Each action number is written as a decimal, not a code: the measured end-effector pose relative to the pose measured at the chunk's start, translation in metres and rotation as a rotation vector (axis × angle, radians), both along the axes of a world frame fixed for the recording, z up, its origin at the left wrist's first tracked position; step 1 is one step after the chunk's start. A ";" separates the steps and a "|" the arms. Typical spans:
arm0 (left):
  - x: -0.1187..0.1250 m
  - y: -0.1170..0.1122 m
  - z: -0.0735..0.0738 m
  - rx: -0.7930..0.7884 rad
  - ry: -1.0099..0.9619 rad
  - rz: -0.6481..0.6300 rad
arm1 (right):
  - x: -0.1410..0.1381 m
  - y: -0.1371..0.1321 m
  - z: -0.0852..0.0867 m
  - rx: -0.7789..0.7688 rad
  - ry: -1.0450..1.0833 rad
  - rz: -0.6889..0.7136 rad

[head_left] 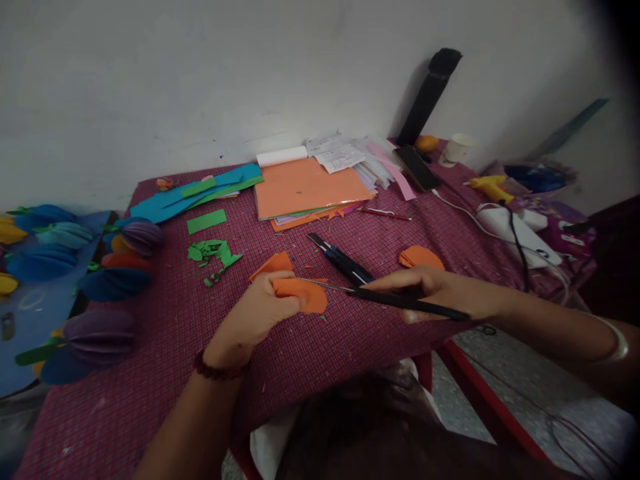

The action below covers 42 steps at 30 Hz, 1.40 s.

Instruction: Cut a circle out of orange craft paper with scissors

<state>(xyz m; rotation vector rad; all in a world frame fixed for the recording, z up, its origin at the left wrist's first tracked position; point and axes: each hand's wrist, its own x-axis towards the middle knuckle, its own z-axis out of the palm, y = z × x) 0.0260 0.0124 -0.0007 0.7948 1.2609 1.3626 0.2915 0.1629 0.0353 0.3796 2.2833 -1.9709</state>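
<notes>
My left hand [257, 313] is closed on a folded piece of orange paper [303, 295], held just above the table. My right hand [440, 293] grips black-handled scissors [400, 301]; their blades point left and meet the top edge of the orange paper. Another orange scrap [274, 265] lies just behind my left hand. A small stack of rounded orange cut-outs [421, 256] rests behind my right hand.
The table has a maroon checked cloth [165, 347]. On it lie an orange paper pad [307, 188], blue and green strips [195, 193], green scraps [213, 255], a red pencil [385, 214], a blue-black cutter [340, 259], a yellow glue gun [493, 188], a paper cup [456, 148]. Paper ball decorations [75, 267] sit at the left.
</notes>
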 end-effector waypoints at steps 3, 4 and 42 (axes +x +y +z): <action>0.001 0.001 -0.002 -0.051 0.056 -0.107 | 0.001 0.000 0.001 -0.020 -0.020 0.008; 0.001 0.002 -0.002 -0.050 0.021 -0.114 | 0.001 0.000 0.001 -0.027 -0.019 0.007; 0.014 0.008 0.005 -0.042 -0.209 0.017 | -0.014 -0.032 -0.034 -0.317 0.085 -0.206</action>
